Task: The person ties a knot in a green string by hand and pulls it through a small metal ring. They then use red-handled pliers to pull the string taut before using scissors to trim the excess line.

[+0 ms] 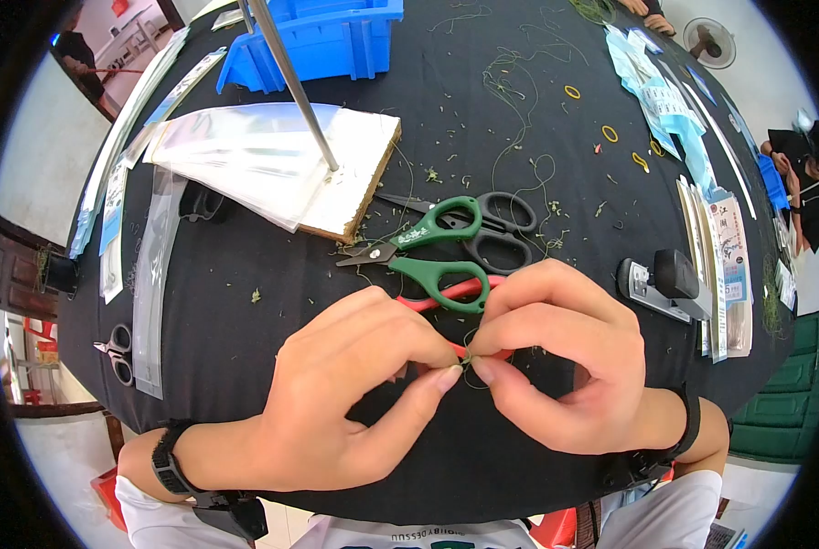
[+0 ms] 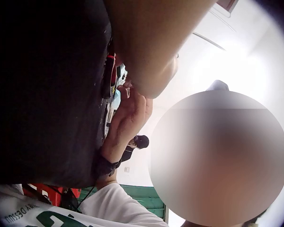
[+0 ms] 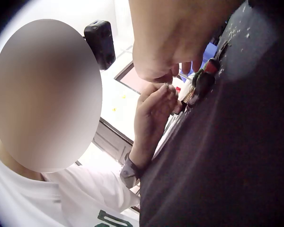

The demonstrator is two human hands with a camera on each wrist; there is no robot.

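Observation:
Over the near part of the black-covered table [image 1: 409, 485], both hands meet fingertip to fingertip. A thin green thread [image 1: 467, 363] runs between them, with a tiny knot-like bit at the fingertips. My left hand [image 1: 313, 403] pinches it from the left between thumb and forefinger. From the right, my right hand [image 1: 610, 384] pinches the same thread, thumb below and fingers bent above. Just beyond the fingertips lie green-handled scissors [image 1: 439, 279], black-handled scissors [image 1: 510, 254] and a red handle [image 1: 414, 303] partly hidden under them. In both wrist views the thread is too small to make out.
A white board [image 1: 364, 174] with an upright metal rod [image 1: 290, 78] and plastic sleeves [image 1: 235, 146] stands at back left, a blue basket [image 1: 309, 46] behind. Small scissors [image 1: 119, 355] lie far left. On the right are a stapler [image 1: 661, 284], printed cards [image 1: 728, 265] and rubber bands [image 1: 610, 134].

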